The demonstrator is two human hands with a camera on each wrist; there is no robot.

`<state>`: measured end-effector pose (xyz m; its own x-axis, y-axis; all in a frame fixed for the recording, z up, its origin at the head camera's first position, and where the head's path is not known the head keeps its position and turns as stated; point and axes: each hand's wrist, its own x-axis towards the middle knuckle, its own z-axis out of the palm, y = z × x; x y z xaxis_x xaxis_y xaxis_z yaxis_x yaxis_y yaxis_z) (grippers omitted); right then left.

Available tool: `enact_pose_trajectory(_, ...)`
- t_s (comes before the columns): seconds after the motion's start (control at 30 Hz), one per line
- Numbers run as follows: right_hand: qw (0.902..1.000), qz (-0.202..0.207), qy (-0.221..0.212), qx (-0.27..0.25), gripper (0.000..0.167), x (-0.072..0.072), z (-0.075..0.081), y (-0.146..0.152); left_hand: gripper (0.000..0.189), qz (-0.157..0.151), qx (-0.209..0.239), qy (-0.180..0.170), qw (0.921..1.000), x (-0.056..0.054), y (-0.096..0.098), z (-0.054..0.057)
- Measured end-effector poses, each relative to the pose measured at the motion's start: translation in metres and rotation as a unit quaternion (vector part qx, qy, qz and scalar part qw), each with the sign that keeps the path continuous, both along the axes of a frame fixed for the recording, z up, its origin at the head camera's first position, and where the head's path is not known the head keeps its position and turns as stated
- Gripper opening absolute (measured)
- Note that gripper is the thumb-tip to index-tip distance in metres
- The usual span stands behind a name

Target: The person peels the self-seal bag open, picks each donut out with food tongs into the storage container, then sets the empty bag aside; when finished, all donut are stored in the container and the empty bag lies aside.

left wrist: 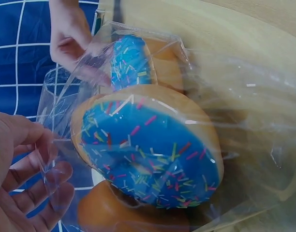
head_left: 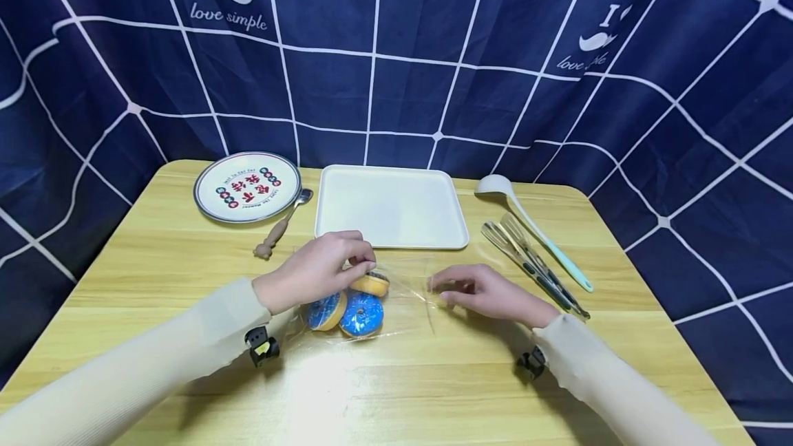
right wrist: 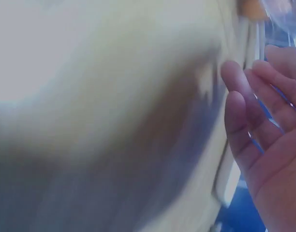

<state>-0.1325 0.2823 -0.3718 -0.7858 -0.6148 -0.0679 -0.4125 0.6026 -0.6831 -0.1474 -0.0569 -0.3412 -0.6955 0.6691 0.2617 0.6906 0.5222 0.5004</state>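
Sleeves point(head_left: 155, 356) run out of frame at the lower edge. Left hand point(head_left: 319, 270) pinches the clear bag point(head_left: 405, 305), partly covering one of the doughnuts point(head_left: 356, 325) inside. Right hand point(head_left: 486, 291), fingers relaxed, is beside the bag; contact cannot be determined. Bag lies on the table point(head_left: 434, 391), before the white tray point(head_left: 392, 208).

Three doughnuts point(head_left: 364, 323), one each of bag point(head_left: 405, 312), tray point(head_left: 393, 205), plate point(head_left: 248, 214), spoon point(head_left: 281, 227), ladle point(head_left: 531, 222), pair of tongs point(head_left: 539, 277)

Likely a home kitchen corner, though hanging cloth point(head_left: 334, 33) behind the white tray point(head_left: 392, 208) hides the room: plate point(head_left: 248, 186) and spoon point(head_left: 277, 230) left of it, ladle point(head_left: 493, 185) and tongs point(head_left: 536, 263) right, doughnuts point(head_left: 362, 315) in a clear bag point(head_left: 405, 308) in front.
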Motion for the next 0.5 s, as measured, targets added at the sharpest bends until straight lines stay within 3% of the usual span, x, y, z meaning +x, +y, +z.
enact_pose_trajectory(0.13, 0.9945, -0.070, 0.077, 0.016, 0.028, -0.003, 0.008, 0.028, 0.013, -0.007, 0.003, 0.003, 1.0000, -0.001, 0.002, -0.001)
enact_pose_trajectory(0.3, 0.9658, -0.174, 0.182, 0.065, 0.039, -0.010, 0.017, 0.058, 0.013, -0.015, 0.007, 0.005, 0.9999, -0.002, 0.000, 0.001)
enact_pose_trajectory(0.4, 0.9502, -0.222, 0.196, 0.098, 0.049, -0.012, 0.019, 0.073, 0.013, -0.014, 0.010, 0.005, 0.9998, -0.002, -0.003, 0.003)
enact_pose_trajectory(0.5, 0.9410, -0.253, 0.175, 0.140, 0.057, -0.011, 0.018, 0.086, 0.013, -0.017, 0.007, 0.000, 0.9998, -0.002, -0.003, 0.003)
